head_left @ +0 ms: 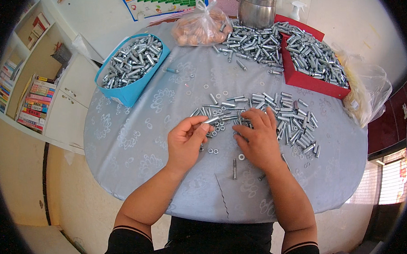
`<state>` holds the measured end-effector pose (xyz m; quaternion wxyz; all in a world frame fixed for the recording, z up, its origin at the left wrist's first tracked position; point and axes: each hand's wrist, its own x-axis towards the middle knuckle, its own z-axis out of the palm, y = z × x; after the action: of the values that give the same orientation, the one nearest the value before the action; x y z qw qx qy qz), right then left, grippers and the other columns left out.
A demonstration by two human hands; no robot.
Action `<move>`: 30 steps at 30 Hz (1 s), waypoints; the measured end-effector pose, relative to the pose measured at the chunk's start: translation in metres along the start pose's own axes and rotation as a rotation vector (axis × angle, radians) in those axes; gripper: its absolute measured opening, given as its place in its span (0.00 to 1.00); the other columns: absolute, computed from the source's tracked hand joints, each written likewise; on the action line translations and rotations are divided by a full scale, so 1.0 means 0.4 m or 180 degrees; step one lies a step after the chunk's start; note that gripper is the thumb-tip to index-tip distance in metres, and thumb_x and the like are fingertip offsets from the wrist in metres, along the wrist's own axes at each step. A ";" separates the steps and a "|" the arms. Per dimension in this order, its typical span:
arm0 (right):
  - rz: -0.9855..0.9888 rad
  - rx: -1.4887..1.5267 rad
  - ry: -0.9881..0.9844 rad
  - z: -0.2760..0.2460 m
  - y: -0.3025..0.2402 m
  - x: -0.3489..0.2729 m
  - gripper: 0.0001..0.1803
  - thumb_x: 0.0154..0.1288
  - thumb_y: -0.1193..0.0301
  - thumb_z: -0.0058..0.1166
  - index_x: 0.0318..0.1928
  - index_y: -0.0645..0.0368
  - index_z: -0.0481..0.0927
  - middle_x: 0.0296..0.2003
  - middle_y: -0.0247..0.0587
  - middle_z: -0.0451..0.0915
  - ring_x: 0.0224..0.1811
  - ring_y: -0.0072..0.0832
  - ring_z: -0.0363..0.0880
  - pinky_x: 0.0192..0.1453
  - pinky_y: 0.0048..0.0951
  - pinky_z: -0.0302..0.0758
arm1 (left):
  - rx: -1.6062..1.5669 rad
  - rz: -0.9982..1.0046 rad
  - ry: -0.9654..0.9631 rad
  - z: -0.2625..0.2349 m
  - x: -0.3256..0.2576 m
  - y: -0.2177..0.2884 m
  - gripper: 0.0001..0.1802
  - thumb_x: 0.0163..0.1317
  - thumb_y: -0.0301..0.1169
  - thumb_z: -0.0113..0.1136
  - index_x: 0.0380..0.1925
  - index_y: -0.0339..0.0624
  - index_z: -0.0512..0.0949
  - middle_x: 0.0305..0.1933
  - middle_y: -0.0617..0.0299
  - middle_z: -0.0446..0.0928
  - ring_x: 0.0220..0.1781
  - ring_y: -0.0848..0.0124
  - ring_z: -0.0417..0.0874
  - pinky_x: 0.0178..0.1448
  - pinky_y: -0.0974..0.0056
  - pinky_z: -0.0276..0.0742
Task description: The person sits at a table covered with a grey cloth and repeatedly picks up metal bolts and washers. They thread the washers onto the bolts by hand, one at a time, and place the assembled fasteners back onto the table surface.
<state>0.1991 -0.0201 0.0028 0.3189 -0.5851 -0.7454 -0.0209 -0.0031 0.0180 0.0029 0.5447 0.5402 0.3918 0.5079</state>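
Observation:
My left hand (186, 140) pinches a shiny metal sleeve (212, 120) between thumb and fingers, above the near side of the loose hardware. My right hand (260, 137) reaches palm down over the pile, fingers bent and apart; its fingertips are among the parts, and I see nothing held in it. Around and beyond both hands lie many loose metal sleeves (291, 116), with nuts and washers between them. Closer to me, a bolt (235, 169) and a washer (241, 157) lie on the tablecloth, and two nuts (213, 151) sit near my left hand.
A blue bin (131, 93) of metal anchor bolts stands at left. Far right is a red box (316, 89) of similar bolts, beside a heap (257, 44) of them. Behind are a bag of round brown items (201, 29) and a steel pot (257, 11). A clear plastic bag (366, 91) hangs at the right edge.

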 end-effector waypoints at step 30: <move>0.1945 0.3437 0.0011 0.005 -0.017 -0.020 0.05 0.61 0.77 0.62 0.37 0.63 0.82 0.30 0.30 0.81 0.32 0.14 0.76 0.37 0.18 0.74 | 0.0118 -0.0212 -0.0577 0.013 -0.017 -0.007 0.12 0.64 0.23 0.59 0.47 0.34 0.79 0.39 0.56 0.84 0.31 0.79 0.79 0.35 0.73 0.76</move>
<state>0.1932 -0.0283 -0.0006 0.5627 -0.5281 -0.4490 0.4505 0.0010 0.0105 -0.0001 0.5844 0.5806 0.3680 0.4312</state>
